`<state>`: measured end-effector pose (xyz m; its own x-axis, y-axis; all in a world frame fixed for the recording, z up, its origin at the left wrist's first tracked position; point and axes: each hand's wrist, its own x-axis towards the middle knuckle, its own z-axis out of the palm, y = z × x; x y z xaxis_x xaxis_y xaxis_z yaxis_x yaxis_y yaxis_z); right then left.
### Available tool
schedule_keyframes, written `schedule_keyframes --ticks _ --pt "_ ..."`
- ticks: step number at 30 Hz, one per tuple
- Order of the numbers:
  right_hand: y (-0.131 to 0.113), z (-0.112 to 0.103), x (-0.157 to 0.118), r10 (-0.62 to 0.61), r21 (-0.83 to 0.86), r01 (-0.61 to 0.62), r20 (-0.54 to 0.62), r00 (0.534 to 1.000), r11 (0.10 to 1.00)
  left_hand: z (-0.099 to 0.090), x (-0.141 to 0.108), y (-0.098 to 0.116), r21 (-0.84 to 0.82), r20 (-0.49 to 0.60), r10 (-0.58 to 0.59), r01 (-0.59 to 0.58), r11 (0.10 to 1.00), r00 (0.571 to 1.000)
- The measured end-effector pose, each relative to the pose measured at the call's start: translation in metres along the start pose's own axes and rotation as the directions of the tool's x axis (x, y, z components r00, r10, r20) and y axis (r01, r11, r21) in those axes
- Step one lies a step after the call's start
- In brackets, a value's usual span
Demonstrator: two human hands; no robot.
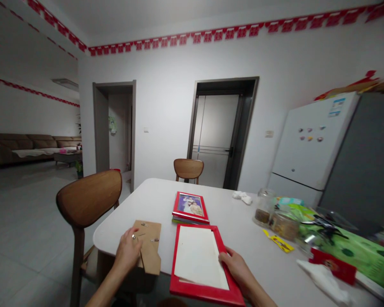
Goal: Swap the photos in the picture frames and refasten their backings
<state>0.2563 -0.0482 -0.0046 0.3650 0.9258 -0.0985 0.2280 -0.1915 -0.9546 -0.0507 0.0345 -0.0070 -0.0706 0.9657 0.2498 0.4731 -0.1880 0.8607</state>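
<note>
My left hand [129, 247] is closed on the left side of a brown picture-frame backing board [152, 243], which has metal fittings and a fold-out stand. The board lies over the table's near edge. My right hand [238, 268] grips the right side of a red picture frame [176, 266], thumb on top. Inside that frame shows a white sheet [196, 253], sitting slightly askew. Just beyond it, a stack of frames rests on the table, topped by a red-framed photo [190, 205] of people.
Jars [264, 209], a yellow packet [278, 241], a green bag [342, 251], a red packet [333, 265] and crumpled tissue [242, 197] lie on the right of the white table [147, 194]. Wooden chairs [91, 198] stand at the left and far side. A refrigerator [313, 140] is behind, right.
</note>
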Motion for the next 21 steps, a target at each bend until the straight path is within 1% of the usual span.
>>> schedule_keyframes --ticks 1,2,3,4,6,7,8,10,13,15,17,19,21 --pt "-0.004 0.000 -0.004 0.021 0.182 -0.034 0.073 0.997 0.983 0.010 -0.011 0.012 -0.002 0.038 0.038 -0.038 0.999 0.999" --pt "-0.010 0.000 -0.008 0.021 0.325 -0.062 0.126 0.992 0.944 0.021 -0.023 0.026 -0.018 0.129 0.107 -0.106 0.994 0.986" --pt "-0.016 0.001 -0.012 0.010 0.432 -0.074 0.147 0.989 0.899 0.032 -0.036 0.040 -0.054 0.218 0.173 -0.165 0.985 0.961" --pt "-0.022 0.002 -0.016 -0.004 0.511 -0.068 0.138 0.990 0.857 0.044 -0.049 0.055 -0.096 0.303 0.235 -0.215 0.972 0.924" --pt "-0.034 0.004 -0.021 -0.019 0.607 -0.036 0.083 0.996 0.794 0.064 -0.070 0.081 -0.158 0.470 0.319 -0.277 0.948 0.823" --pt "-0.039 0.005 -0.024 -0.015 0.629 -0.025 0.058 0.998 0.777 0.072 -0.077 0.091 -0.159 0.527 0.314 -0.272 0.949 0.790" --pt "-0.044 0.006 -0.025 -0.006 0.637 -0.021 0.040 0.999 0.771 0.078 -0.083 0.099 -0.160 0.550 0.308 -0.263 0.951 0.777" --pt "-0.050 0.007 -0.029 0.006 0.629 -0.023 0.030 1.000 0.777 0.087 -0.087 0.108 -0.162 0.538 0.302 -0.256 0.953 0.787" --pt "-0.054 0.010 -0.033 -0.005 0.619 -0.022 0.042 0.999 0.785 0.092 -0.085 0.111 -0.174 0.475 0.342 -0.295 0.940 0.811" --pt "-0.055 0.012 -0.036 -0.017 0.626 -0.028 0.066 0.998 0.779 0.091 -0.082 0.111 -0.142 0.452 0.366 -0.340 0.930 0.813" --pt "-0.055 0.015 -0.037 -0.025 0.635 -0.035 0.085 0.996 0.772 0.089 -0.082 0.112 -0.083 0.447 0.387 -0.393 0.916 0.807" --pt "-0.055 0.017 -0.037 -0.027 0.631 -0.035 0.089 0.996 0.775 0.085 -0.081 0.116 -0.042 0.450 0.412 -0.443 0.896 0.792" --pt "-0.055 0.017 -0.035 -0.027 0.607 -0.025 0.076 0.997 0.794 0.079 -0.078 0.119 -0.029 0.423 0.438 -0.471 0.882 0.793"
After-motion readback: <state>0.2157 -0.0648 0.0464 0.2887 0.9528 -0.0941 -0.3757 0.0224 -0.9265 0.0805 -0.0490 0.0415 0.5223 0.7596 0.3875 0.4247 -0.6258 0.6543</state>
